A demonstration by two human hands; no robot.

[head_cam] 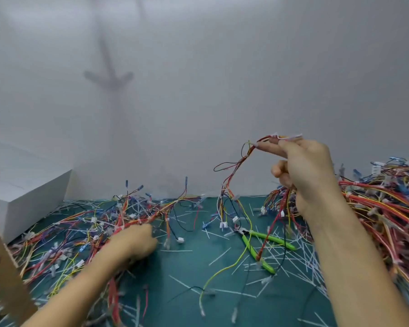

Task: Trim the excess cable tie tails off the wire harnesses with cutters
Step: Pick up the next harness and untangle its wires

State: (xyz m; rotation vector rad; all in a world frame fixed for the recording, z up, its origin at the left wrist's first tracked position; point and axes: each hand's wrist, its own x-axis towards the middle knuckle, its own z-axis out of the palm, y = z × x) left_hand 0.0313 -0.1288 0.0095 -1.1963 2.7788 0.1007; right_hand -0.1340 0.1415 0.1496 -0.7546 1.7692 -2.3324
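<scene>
My right hand [305, 166] is raised above the mat and pinches one end of a wire harness [232, 185], whose red, yellow and black wires with white connectors hang down to the green mat [189, 267]. My left hand [132, 241] is blurred and lies low on the left pile of harnesses [85, 232], fingers curled among the wires; whether it grips one is unclear. The green-handled cutters [260, 244] lie on the mat between my hands, held by neither, with a red wire across them.
A large heap of harnesses [387, 208] fills the right side. Several cut white tie tails [293, 258] litter the mat. A white box [21, 197] stands at the left, a cardboard piece [5, 274] at the lower left, and a white wall behind.
</scene>
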